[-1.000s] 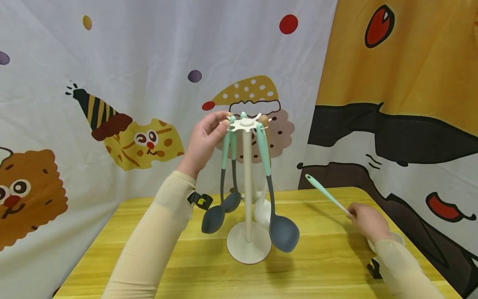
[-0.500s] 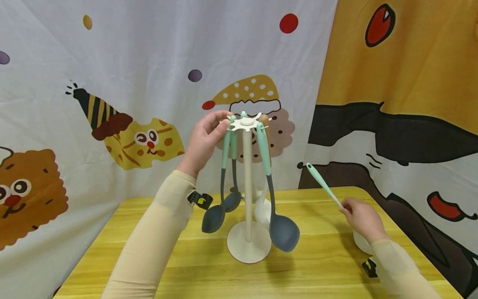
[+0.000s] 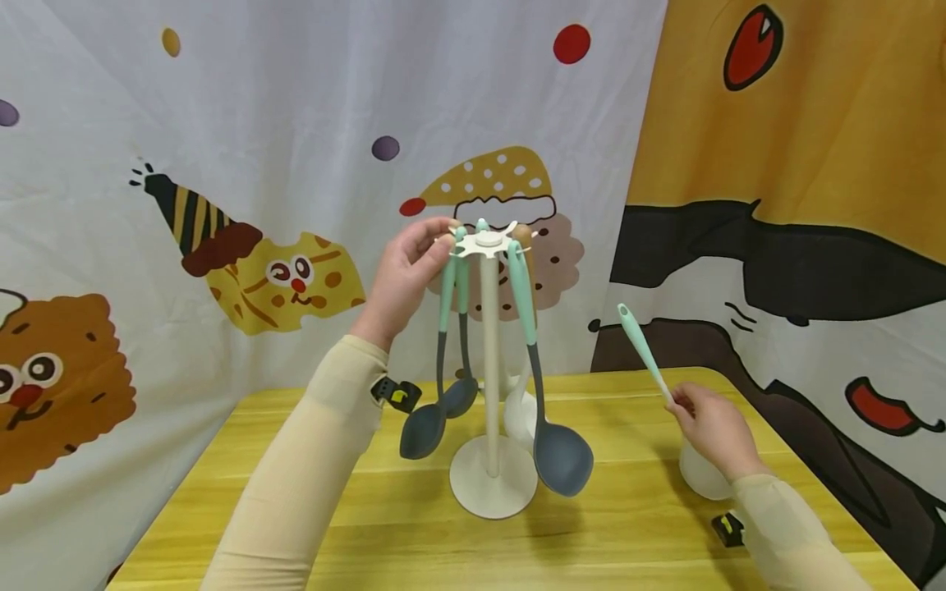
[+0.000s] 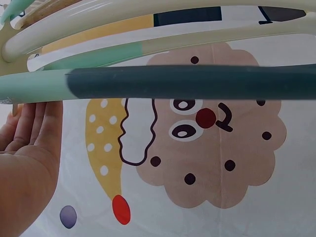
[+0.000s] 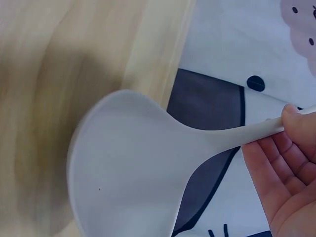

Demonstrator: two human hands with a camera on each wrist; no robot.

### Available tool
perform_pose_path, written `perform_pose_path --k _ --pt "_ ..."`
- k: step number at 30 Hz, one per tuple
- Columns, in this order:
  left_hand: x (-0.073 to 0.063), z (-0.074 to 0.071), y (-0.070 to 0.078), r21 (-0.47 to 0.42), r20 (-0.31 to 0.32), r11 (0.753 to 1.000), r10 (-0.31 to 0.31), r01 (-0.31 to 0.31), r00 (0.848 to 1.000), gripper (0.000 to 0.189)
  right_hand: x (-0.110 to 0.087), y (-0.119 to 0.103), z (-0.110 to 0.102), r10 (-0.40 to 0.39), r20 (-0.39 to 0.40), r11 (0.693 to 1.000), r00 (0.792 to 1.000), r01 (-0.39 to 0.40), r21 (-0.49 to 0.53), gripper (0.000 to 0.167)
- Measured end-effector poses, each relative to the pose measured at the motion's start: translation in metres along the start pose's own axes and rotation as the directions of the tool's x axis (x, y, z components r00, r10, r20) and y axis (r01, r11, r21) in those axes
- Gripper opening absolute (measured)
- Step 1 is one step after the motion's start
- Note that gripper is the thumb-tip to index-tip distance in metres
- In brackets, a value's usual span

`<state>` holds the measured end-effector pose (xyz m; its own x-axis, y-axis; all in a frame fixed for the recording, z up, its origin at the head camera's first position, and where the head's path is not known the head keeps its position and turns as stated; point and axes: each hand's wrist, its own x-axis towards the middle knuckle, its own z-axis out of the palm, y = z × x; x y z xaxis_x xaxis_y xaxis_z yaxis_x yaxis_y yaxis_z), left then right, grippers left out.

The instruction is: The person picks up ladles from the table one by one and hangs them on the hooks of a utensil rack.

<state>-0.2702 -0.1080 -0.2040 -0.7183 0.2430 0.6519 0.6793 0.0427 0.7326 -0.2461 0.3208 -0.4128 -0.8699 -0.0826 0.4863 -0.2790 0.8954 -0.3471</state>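
Observation:
In the head view my right hand (image 3: 713, 427) pinches a white ladle by its neck, just below the mint-green handle (image 3: 641, 349). Its wide white bowl (image 5: 131, 170) fills much of the right wrist view, hanging low over the table. My left hand (image 3: 410, 271) holds the left edge of the top of a cream utensil rack (image 3: 491, 353), thumb in front, beside a spoon handle (image 3: 447, 295). On the rack hang a grey ladle (image 3: 563, 460), a grey spoon (image 3: 423, 431), another grey utensil (image 3: 461, 398) and a white-headed one (image 3: 521, 414). In the left wrist view a mint-and-grey handle (image 4: 187, 82) crosses before my fingers.
The rack stands on a round base (image 3: 480, 492) in the middle of a wood-grain table (image 3: 355, 525). A wooden handle (image 3: 523, 238) rises at the rack's right rear. Behind the table hangs a cartoon-printed curtain (image 3: 310, 164).
My right hand has moved a little left and up with the white ladle, whose handle now stands more upright. My left hand and the rack have stayed put.

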Motion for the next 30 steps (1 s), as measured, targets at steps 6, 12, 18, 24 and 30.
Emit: perform_pose_path --k 6,12,18,24,30 --pt "0.000 0.000 0.001 0.012 0.001 1.000 -0.002 0.002 1.000 0.034 0.003 -0.010 -0.005 -0.019 -0.041 0.999 0.999 0.021 0.038 0.011" --pt "0.000 0.000 0.001 0.016 0.000 1.000 -0.002 0.002 1.000 0.034 0.007 -0.026 -0.012 -0.050 -0.060 0.996 0.997 0.055 0.075 0.011" --pt "0.000 0.000 0.000 0.015 -0.002 1.000 -0.004 0.004 1.000 0.034 0.010 -0.045 -0.019 -0.082 -0.092 0.991 0.992 0.091 0.098 0.013" --pt "-0.001 0.000 0.001 0.015 -0.004 1.000 -0.009 0.009 1.000 0.034 0.012 -0.060 -0.027 -0.123 -0.122 0.984 0.985 0.137 0.111 0.016" --pt "0.000 0.001 0.001 0.015 -0.006 1.000 -0.006 0.006 1.000 0.033 0.014 -0.072 -0.035 -0.146 -0.144 0.980 0.979 0.163 0.115 0.018"
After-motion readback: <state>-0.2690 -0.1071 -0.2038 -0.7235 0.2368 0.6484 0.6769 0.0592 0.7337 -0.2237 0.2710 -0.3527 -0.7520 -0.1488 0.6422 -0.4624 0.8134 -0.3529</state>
